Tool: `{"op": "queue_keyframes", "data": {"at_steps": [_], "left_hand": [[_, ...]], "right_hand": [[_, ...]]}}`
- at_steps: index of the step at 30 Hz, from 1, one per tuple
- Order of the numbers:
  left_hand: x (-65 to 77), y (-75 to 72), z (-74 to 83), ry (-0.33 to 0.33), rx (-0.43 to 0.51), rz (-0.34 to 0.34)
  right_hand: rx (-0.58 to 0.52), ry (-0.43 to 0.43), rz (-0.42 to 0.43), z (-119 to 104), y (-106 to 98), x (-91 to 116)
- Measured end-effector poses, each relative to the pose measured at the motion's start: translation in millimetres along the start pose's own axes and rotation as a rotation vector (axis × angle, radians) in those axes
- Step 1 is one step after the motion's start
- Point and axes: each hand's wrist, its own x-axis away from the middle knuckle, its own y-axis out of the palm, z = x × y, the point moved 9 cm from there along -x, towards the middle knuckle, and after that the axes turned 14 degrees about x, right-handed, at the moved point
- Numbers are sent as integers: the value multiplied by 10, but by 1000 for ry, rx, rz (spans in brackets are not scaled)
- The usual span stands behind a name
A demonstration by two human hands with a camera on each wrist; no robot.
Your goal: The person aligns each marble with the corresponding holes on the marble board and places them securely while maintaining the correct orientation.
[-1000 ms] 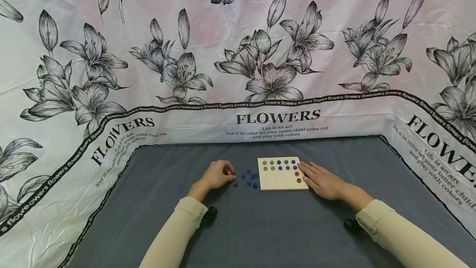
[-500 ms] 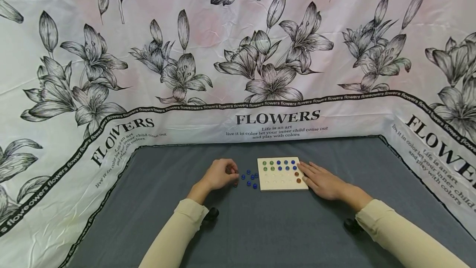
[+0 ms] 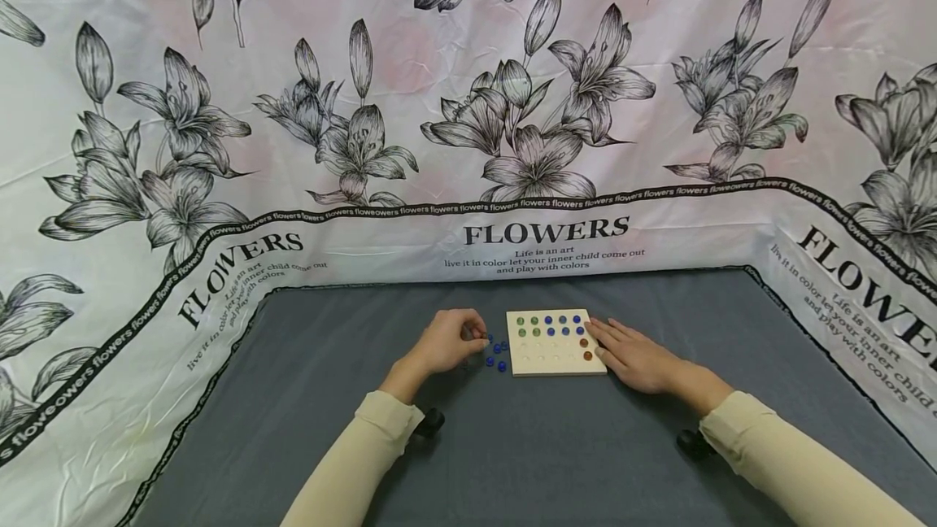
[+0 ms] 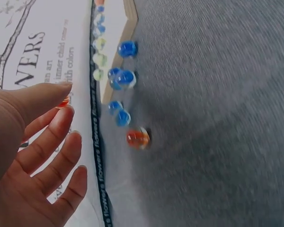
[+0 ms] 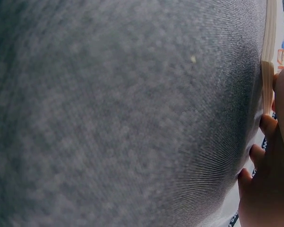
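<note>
My left hand (image 3: 442,344) pinches an orange-red glass marble (image 4: 64,102) between thumb and index finger, the other fingers loosely spread. It is just left of several loose blue marbles (image 3: 501,366) on the cloth, above a second orange marble (image 4: 137,138) that the left wrist view shows lying there. A pale wooden board (image 3: 518,368) with rows of round hollows holds green marbles (image 3: 520,321) at its back left, blue ones (image 3: 563,320) beside them, and two orange ones (image 3: 588,356) down the right side. My right hand (image 3: 644,358), fingers extended, rests at the board's right edge.
Dark grey cloth (image 3: 556,446) covers the table. Behind it and at both sides hangs a white curtain (image 3: 403,250) printed with flowers and lettering. Black wrist devices (image 3: 430,423) sit under both cuffs.
My left hand has moved to the right with the pinched marble, now covering some of the loose marbles in the head view. The right hand and board have stayed in place.
</note>
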Motion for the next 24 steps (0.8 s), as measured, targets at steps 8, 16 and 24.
{"op": "queue_keyframes", "data": {"at_steps": [8, 16, 24], "left_hand": [[-79, 120, 178, 49, -19, -7], [-182, 248, 296, 83, -7, -2], [-304, 420, 372, 94, 4, -15]], "right_hand": [[-8, -5, 13, 6, 2, 6], [-16, -10, 12, 22, 27, -10], [-20, -1, -6, 33, 36, 4]]}}
